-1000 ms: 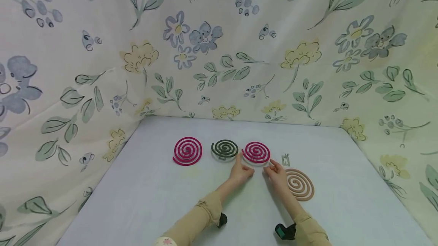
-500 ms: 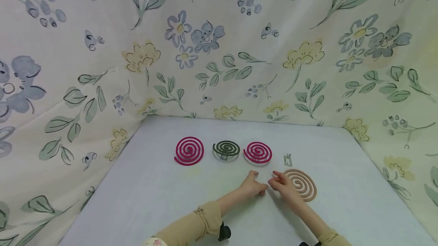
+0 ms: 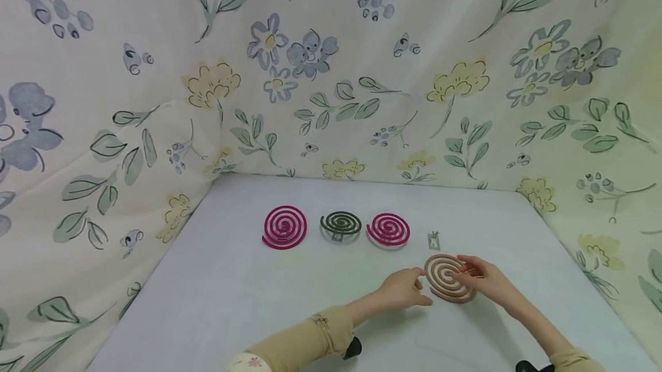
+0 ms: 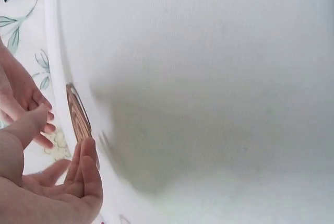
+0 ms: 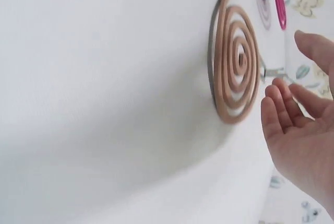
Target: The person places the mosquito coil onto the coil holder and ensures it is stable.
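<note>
A brown mosquito coil (image 3: pixel 438 288) lies flat toward the right of the table, between my two hands. My left hand (image 3: pixel 400 290) is at its left edge, thumb and fingers apart; in the left wrist view its fingertips overlap the coil (image 4: pixel 78 117), and contact cannot be told. Over the coil's right side is my right hand (image 3: pixel 488 283), fingers loosely bent. From the right wrist view, that hand (image 5: pixel 300 135) stands apart from the coil (image 5: pixel 222 78), with nothing in its grasp. Behind the coil is a small metal coil stand (image 3: pixel 433 241).
Farther back sit a dark green coil (image 3: pixel 341 223) and a magenta coil (image 3: pixel 388 229), both raised on stands. Another magenta coil (image 3: pixel 284 227) is at the left. A floral cloth (image 3: pixel 331 130) hangs behind the white table (image 3: pixel 233 303).
Both hands have left the right magenta coil and moved right and nearer, to the brown coil. My right hand has crossed to its far side. The brown coil looks slightly turned.
</note>
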Tool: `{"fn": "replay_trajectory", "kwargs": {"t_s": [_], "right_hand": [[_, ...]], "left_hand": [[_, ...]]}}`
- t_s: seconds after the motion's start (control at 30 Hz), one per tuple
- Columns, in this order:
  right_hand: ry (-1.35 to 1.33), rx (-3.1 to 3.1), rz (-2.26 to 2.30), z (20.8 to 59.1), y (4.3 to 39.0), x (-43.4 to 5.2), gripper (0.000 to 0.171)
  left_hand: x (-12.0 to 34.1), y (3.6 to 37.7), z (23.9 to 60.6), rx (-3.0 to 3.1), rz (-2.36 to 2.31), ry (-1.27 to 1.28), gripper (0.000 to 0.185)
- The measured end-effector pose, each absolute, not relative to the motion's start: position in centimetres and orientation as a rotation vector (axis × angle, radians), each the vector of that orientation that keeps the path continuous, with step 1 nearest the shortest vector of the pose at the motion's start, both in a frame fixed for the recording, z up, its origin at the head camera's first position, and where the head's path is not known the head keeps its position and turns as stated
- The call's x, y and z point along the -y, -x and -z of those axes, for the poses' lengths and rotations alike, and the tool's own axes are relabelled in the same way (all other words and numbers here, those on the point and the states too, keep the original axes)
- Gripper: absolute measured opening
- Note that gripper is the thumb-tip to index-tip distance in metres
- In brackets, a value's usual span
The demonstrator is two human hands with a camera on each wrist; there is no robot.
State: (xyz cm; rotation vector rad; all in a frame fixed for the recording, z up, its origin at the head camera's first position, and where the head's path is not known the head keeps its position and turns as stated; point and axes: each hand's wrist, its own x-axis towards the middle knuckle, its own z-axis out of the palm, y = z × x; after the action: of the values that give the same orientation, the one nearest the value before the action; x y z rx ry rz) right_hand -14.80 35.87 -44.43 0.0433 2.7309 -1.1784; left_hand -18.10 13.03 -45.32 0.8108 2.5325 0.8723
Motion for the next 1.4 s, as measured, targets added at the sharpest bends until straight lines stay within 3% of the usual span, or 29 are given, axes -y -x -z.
{"fn": "replay_trajectory", "kwargs": {"t_s": [0.27, 0.5, 0.83, 1.07, 1.27, 1.4], "right_hand": [[0.138, -2.831, 0.923, 45.2, 14.9, -39.2, 0.074], [0.188, -2.810, 0.851, 46.2, 15.1, -40.1, 0.084], [0.294, -2.819, 0.836, 46.6, 15.4, -40.3, 0.083], [0.324, -2.849, 0.862, 46.9, 15.4, -40.0, 0.079], [0.280, -2.926, 0.828, 47.5, 15.4, -39.5, 0.077], [0.296, -2.984, 0.843, 47.7, 15.2, -39.2, 0.076]], "left_hand": [[-14.1, 19.4, 46.1, -2.559, -0.762, -0.884, 0.059], [-14.8, 20.3, 46.9, -2.527, -0.741, -0.877, 0.052], [-15.0, 20.6, 46.8, -2.532, -0.680, -0.891, 0.036], [-14.8, 20.7, 46.9, -2.465, -0.815, -0.851, 0.058], [-14.4, 20.8, 47.2, -2.328, -1.058, -0.735, 0.059], [-14.1, 20.5, 47.2, -2.251, -1.198, -0.630, 0.069]]}}
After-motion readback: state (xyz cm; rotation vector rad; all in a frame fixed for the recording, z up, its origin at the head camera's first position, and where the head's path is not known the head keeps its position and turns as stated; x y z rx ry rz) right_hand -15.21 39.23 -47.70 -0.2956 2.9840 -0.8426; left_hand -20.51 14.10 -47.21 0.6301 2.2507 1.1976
